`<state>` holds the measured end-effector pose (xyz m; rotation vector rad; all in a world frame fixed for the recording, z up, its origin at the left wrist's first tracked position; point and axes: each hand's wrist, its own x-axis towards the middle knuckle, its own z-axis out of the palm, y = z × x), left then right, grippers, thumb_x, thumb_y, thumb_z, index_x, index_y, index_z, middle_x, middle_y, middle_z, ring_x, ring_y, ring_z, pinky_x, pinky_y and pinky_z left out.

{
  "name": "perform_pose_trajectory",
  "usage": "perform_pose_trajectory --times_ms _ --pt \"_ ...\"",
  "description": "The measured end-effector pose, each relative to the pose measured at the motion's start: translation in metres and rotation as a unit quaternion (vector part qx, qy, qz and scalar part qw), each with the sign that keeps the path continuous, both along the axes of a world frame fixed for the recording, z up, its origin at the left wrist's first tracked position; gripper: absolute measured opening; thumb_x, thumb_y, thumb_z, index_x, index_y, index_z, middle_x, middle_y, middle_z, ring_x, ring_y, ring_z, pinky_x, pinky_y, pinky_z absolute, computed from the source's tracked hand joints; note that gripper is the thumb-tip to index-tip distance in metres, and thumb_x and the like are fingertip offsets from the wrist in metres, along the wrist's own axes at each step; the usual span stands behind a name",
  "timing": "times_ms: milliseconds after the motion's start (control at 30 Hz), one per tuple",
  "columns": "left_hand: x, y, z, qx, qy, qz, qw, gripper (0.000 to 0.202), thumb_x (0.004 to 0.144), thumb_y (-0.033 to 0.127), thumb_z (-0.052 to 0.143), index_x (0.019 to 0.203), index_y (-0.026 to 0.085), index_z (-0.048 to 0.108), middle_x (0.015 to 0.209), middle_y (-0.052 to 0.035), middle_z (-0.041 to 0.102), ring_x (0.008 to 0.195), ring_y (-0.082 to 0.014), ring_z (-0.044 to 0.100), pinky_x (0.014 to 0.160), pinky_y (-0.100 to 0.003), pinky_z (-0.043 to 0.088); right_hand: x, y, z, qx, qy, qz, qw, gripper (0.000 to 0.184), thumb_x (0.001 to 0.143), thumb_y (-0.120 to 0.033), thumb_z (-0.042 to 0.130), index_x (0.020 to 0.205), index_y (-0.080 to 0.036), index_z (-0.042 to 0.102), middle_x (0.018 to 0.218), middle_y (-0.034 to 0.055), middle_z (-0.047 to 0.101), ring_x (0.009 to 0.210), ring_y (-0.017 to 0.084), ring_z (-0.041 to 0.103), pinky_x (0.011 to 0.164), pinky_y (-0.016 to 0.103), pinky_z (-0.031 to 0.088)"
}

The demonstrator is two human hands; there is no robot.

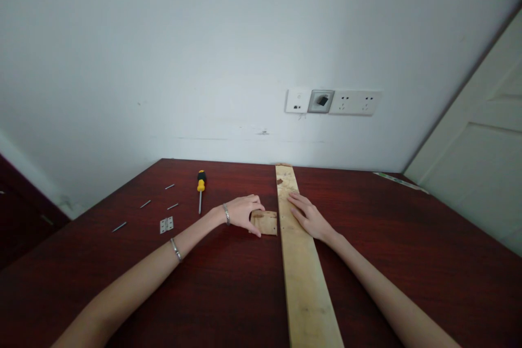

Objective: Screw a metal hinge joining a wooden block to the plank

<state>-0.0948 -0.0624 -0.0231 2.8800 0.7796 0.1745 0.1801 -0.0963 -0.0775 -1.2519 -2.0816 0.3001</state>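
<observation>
My left hand (243, 213) grips the left end of a small wooden block (267, 223), thumb on the near edge and fingers on the far one. The block lies flat on the table, its right end close beside a long wooden plank (304, 283). On that plank my right hand (309, 217) lies flat, fingers stretched across its right side. Left of my left hand are a metal hinge (166, 225), a yellow and black screwdriver (200, 190) and several screws (173, 206).
The dark red table (220, 299) meets a white wall (228, 65) at the back. Wall sockets (354, 103) sit above its far edge. A thin printed strip (401, 181) lies at the back right, near a white door (485, 157).
</observation>
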Motion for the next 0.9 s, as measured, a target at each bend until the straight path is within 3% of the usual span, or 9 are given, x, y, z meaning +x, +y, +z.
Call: perform_pose_trajectory --times_ms 533,900 --pt "0.0053 -0.0067 0.0041 0.039 0.047 0.018 0.998 0.069 0.062 0.073 0.067 0.103 0.019 0.056 0.103 -0.0063 0.057 0.096 -0.0232 0.054 0.078 -0.031 0.045 -0.0005 -0.0017 0.0013 0.004 0.012 -0.001 1.000 0.041 0.091 -0.035 0.044 0.126 -0.019 0.060 0.137 0.0123 0.054 0.131 0.028 0.045 0.112 0.053 0.032" --pt "0.0048 -0.0072 0.0030 0.049 0.041 0.008 0.998 0.068 0.063 0.070 0.069 0.106 0.019 0.056 0.104 -0.0069 0.056 0.099 -0.0238 0.054 0.082 -0.031 0.046 -0.0002 -0.0023 0.0022 0.006 0.010 0.002 1.000 0.044 0.091 -0.035 0.043 0.126 -0.014 0.060 0.136 0.0154 0.053 0.131 0.028 0.045 0.112 0.051 0.033"
